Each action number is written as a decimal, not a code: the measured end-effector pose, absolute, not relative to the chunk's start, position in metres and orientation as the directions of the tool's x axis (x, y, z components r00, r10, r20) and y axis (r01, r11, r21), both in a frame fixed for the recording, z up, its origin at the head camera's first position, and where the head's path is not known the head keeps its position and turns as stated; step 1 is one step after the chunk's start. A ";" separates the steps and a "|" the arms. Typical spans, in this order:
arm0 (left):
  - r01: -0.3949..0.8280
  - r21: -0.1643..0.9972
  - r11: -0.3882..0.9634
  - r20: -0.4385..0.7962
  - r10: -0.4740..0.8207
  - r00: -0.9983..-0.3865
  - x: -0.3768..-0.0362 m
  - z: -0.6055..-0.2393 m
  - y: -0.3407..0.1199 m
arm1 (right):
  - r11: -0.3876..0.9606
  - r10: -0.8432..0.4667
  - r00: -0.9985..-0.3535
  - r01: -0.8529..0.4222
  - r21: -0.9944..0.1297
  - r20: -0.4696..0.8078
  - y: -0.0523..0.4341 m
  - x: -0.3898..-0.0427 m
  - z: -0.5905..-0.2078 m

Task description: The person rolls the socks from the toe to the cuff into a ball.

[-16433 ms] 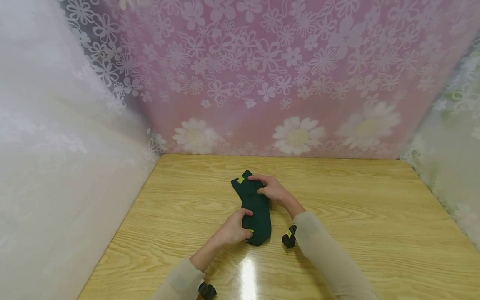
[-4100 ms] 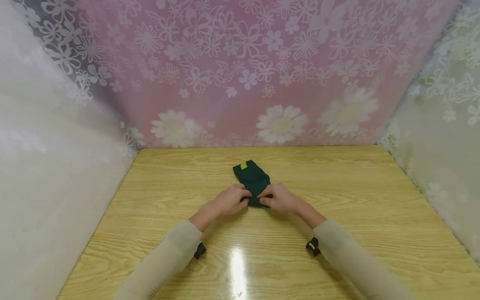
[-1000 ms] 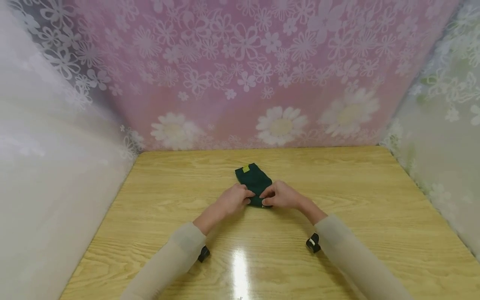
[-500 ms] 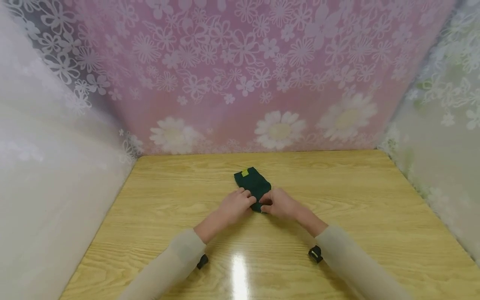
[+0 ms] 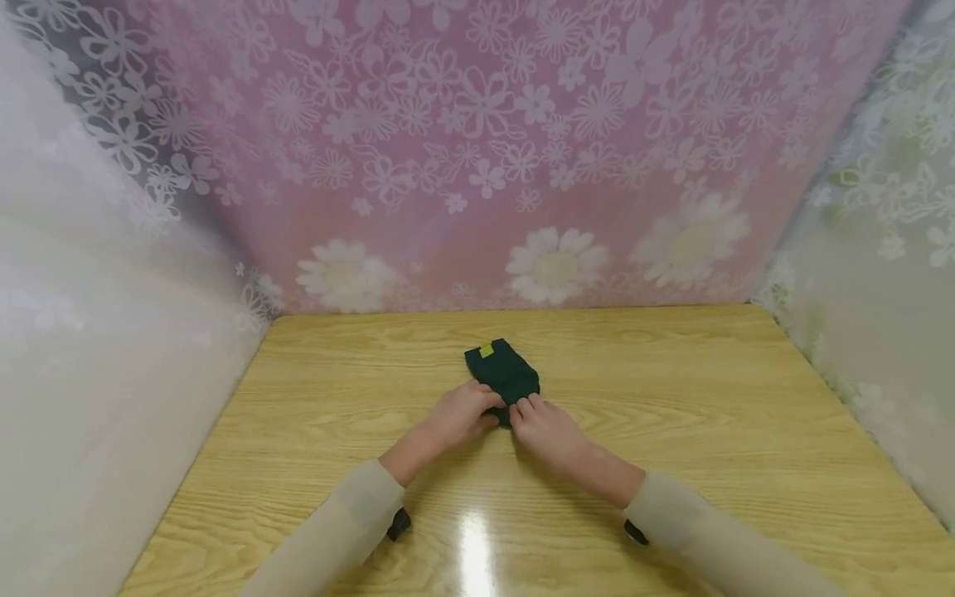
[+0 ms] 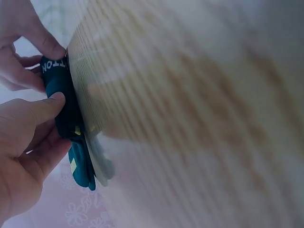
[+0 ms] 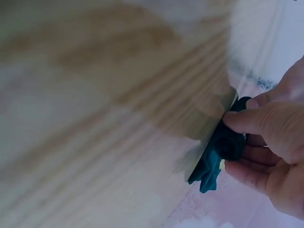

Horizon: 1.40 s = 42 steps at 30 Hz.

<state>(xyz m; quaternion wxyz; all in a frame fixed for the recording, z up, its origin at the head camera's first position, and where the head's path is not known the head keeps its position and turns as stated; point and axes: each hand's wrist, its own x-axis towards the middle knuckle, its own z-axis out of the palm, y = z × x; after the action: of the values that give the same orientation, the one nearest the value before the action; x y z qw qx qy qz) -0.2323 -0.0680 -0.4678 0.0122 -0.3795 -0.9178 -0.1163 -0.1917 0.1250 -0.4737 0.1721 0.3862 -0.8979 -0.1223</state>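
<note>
And here are 2 hands side by side, right in the thick of it! The dark green cloth [image 5: 510, 373], sock-like in shape, lies near the middle of the wooden table [image 5: 336, 398], its flat far end [image 5: 504, 352] pointing towards the floral backdrop [image 5: 477, 149], with a yellow patch [image 5: 487, 351] on show. The near end is a thick roll [image 6: 70, 110], and that's where all the grip is.

Left hand [image 5: 461, 414]: thumb on 1 side, fingers bent in on the other, only a roll's thickness between them, pinching it. Right hand [image 5: 550, 433]: the same, nearly closed, thumb and fingers nipping the roll just beside the left. Why 2 holds so close together? Most likely to have the roll tight and level across its width; a single pinch might let it skew or spring loose.

Look at the right wrist view: the coil [image 7: 229, 143] shows its rounded end, while white letters [image 6: 54, 65] peek out by the right thumb. The tabletop likely serves as a firm backing, bracing the cloth beneath that pressure.
</note>
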 end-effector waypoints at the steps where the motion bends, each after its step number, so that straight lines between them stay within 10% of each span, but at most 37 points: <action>1: 0.699 0.201 0.686 0.109 0.694 -0.712 -0.232 -0.468 -0.068 | 0.675 -0.732 -0.653 -0.657 0.335 0.195 0.124 -0.193 -0.473; 25: 0.653 0.334 0.680 -0.017 0.697 -0.717 -0.249 -0.469 -0.073 | 0.711 -0.644 -0.749 -0.511 -0.484 -0.155 0.134 -0.243 -0.461; 42: 0.666 0.118 0.737 0.022 0.669 -0.743 -0.240 -0.464 -0.062 | 0.609 -0.652 -0.750 -0.426 -0.669 -0.115 0.142 -0.250 -0.459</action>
<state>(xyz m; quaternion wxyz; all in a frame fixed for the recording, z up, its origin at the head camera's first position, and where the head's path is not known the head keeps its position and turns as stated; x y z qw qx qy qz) -0.2398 -0.0616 -0.4637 -0.0110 -0.3581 -0.9317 -0.0591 -0.2496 0.1417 -0.4588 -0.1766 0.3065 -0.8793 0.3189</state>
